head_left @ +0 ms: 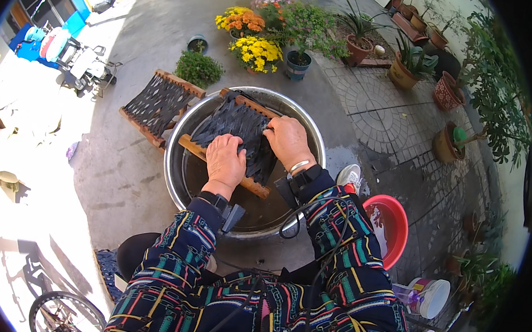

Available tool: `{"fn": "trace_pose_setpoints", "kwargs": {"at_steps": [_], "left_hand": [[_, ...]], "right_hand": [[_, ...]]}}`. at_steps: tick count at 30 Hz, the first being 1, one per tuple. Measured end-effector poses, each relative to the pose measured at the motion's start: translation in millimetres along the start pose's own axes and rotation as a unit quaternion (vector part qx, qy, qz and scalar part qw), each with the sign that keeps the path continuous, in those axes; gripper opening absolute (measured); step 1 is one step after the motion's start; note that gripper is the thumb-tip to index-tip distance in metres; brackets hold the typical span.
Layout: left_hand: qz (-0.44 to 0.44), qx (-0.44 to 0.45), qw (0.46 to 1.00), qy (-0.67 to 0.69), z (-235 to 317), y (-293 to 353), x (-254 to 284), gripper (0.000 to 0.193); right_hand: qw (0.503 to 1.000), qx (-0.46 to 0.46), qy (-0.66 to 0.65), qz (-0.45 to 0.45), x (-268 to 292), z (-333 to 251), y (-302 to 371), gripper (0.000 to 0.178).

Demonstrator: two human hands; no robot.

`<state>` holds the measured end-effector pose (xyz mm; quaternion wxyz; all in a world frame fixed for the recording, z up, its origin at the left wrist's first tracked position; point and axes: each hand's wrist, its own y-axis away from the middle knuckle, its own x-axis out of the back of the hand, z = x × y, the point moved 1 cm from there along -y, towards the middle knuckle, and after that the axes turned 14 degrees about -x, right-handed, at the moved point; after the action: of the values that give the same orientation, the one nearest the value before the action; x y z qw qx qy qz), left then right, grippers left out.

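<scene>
A wet wooden folding stool (pixel 240 126) with a seat of dark woven strips lies in a large round metal basin (pixel 168 174). Brownish water covers the basin's bottom around it. Over the near wooden bar, my left hand (pixel 225 162) presses its bent fingers onto the strips and grips the frame. My right hand (pixel 290 144), with a silver bangle at the wrist, has its fingers curled at the right end of the seat by the far bar. Its fingertips are partly hidden. To the basin's left stands a second stool (pixel 162 106) with a similar woven seat.
A red basin (pixel 388 227) stands at my right, with a white bucket (pixel 434 298) nearer me. Potted flowers (pixel 255 53) and a low green plant (pixel 199 69) stand beyond the metal basin. A stroller (pixel 70 53) is at far left, a bicycle wheel (pixel 64 312) at near left.
</scene>
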<state>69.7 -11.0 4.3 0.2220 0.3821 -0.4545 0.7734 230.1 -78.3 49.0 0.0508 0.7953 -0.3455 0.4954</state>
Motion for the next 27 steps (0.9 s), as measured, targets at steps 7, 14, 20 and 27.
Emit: {"fn": "trace_pose_setpoints", "kwargs": {"at_steps": [7, 14, 20, 27], "left_hand": [[-0.070, 0.051, 0.996, 0.010, -1, 0, 1, 0.026], [-0.023, 0.019, 1.000, 0.009, -1, 1, 1, 0.026], [-0.010, 0.009, 1.000, 0.013, -1, 1, 0, 0.026], [-0.005, 0.004, 1.000, 0.005, -2, -1, 0, 0.026]], "right_hand": [[0.972, 0.053, 0.057, -0.220, -8, -6, 30, 0.021], [0.904, -0.303, -0.301, -0.009, 8, 74, 45, 0.018], [0.951, -0.239, 0.000, -0.197, -44, 100, 74, 0.029], [0.816, 0.009, 0.273, -0.509, -88, 87, 90, 0.025]]}}
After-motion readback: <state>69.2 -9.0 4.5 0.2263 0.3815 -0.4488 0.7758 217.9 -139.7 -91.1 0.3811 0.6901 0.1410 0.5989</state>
